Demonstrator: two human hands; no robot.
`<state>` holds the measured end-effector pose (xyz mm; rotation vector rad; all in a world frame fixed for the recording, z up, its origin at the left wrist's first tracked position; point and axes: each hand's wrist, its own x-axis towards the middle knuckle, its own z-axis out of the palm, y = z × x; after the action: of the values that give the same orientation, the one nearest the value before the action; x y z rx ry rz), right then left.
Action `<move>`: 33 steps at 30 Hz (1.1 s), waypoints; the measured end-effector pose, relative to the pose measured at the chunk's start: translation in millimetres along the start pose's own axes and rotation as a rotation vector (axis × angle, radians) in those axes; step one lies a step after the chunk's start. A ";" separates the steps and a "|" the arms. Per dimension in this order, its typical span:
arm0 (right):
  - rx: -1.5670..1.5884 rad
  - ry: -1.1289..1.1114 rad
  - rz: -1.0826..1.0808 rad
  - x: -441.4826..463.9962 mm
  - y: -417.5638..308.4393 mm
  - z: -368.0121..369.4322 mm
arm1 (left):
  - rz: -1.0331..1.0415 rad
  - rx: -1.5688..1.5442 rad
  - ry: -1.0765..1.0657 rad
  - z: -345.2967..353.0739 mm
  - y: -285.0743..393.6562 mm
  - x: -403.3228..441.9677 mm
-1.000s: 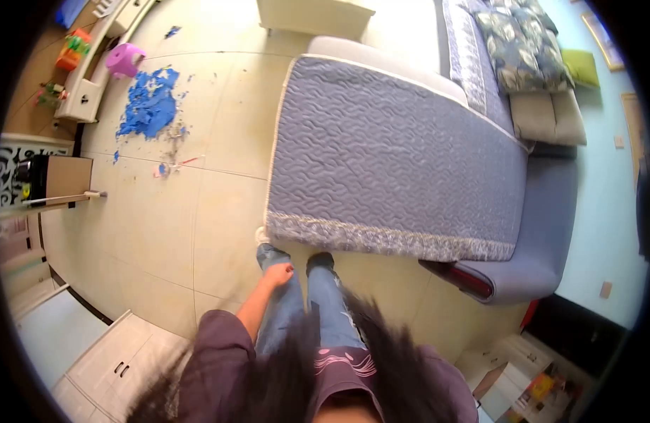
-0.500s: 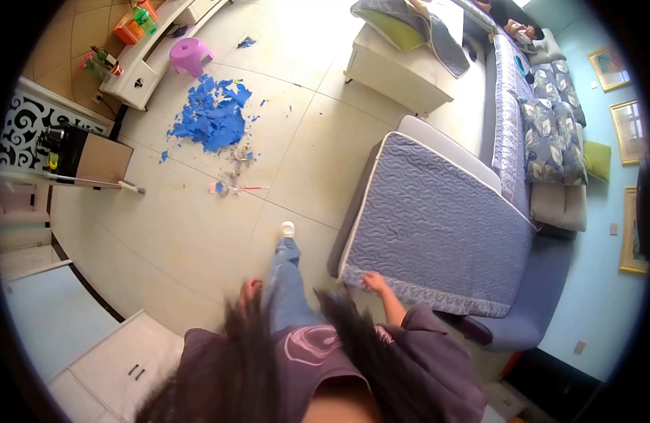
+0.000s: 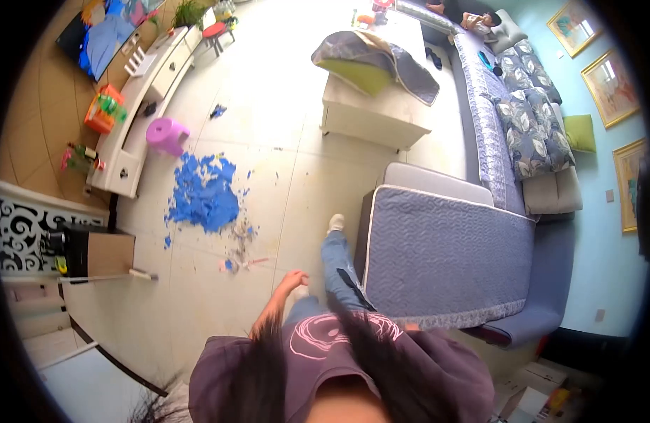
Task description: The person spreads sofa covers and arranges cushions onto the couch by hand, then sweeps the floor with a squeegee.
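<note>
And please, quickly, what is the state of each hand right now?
Left hand: loosely open, with nothing visible in it.
Right hand: hidden from view, so its state cannot be told.

Looks like a home, prob. a living rm, w/ big couch (image 3: pixel 550 271), pillows (image 3: pixel 529 130), TV (image 3: pixel 106 42) & pics (image 3: pixel 608 86) on wall (image 3: pixel 594 176).

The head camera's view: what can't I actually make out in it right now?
All in the head view:
Right hand: hidden by the dark shirt; a patch of skin shows, but hand or arm is unclear.
Whatever lies under the draped cloth: covered by it.
Grey specks beside the blue scraps: too small to identify.
Screen: cut off by the top edge.
Dark thing, far right: cut off by the black border.
</note>
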<state>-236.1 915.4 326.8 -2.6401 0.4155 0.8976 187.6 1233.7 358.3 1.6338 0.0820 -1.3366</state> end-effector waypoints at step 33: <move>0.569 0.670 0.213 864.9 54.2 -845.1 | 0.281 -0.163 0.160 -88.4 815.6 645.7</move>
<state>852.9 393.0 407.6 -2.2987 0.9579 -0.1049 981.9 556.2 360.0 1.5474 0.0527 -0.9608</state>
